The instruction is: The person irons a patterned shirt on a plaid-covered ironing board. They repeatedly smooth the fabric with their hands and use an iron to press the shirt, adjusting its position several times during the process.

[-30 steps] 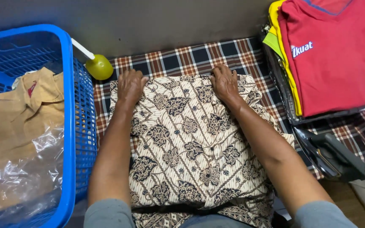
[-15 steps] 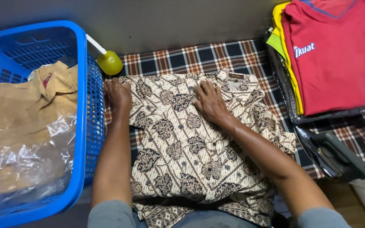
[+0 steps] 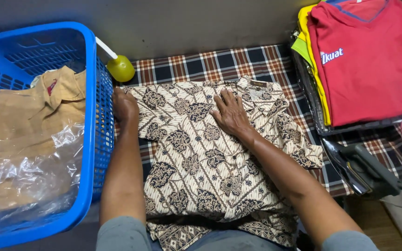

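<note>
A cream batik shirt (image 3: pixel 201 162) with dark floral patterns lies spread on a checked red, navy and white cloth (image 3: pixel 238 60). My right hand (image 3: pixel 230 114) rests flat, palm down, on the upper middle of the shirt, fingers spread toward the collar. My left hand (image 3: pixel 124 106) grips the shirt's left edge near the shoulder, close to the blue basket; its fingers curl over the fabric.
A blue plastic laundry basket (image 3: pixel 87 139) at the left holds a tan shirt (image 3: pixel 38 111) and clear plastic. A yellow spray bottle (image 3: pixel 120 68) stands behind the shirt. Folded red, yellow and green shirts (image 3: pixel 364 60) are stacked at the right, with a dark iron (image 3: pixel 364 169) below them.
Both hands left the shirt's top edge. The left hand moved to the left edge and took hold of it; the right slid down to the middle. The collar now shows.
</note>
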